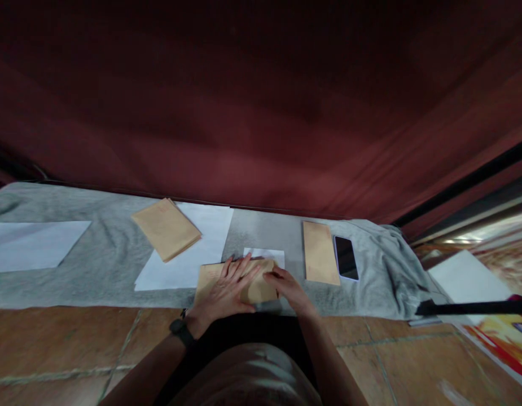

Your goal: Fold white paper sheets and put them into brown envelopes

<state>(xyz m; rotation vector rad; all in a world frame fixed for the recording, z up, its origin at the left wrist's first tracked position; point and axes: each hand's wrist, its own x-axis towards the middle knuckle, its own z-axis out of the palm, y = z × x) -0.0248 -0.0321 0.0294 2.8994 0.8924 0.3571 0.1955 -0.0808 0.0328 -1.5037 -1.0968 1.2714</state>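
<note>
The left hand [229, 287] lies flat, palm down and fingers spread, across the brown paper envelope [258, 288], holding nothing in a grasp. The right hand [291, 287] has its fingers bent at the envelope's right end; whether they pinch the paper or only rest on it, I cannot tell, since the thumb's contact is unclear. The envelope lies at the front edge of the grey cloth [271, 225], right before the person.

The step looks like steadying the envelope while working its right end. For that, an even palm is better than hard fingertips, which could dent the paper, and the right fingers do best with light pressure along the edge, so that it does not crease askew. The cloth is soft and rumpled in places, so drawing the paper taut between both hands should help.

A small white paper [278, 256] sticks out just behind the envelope; care is needed not to drag it along. To the left, a stack of brown envelopes [166, 228] lies on white sheets [214, 225]; to the right, another brown envelope [321, 254] lies just beside a smartphone [346, 258].
</note>
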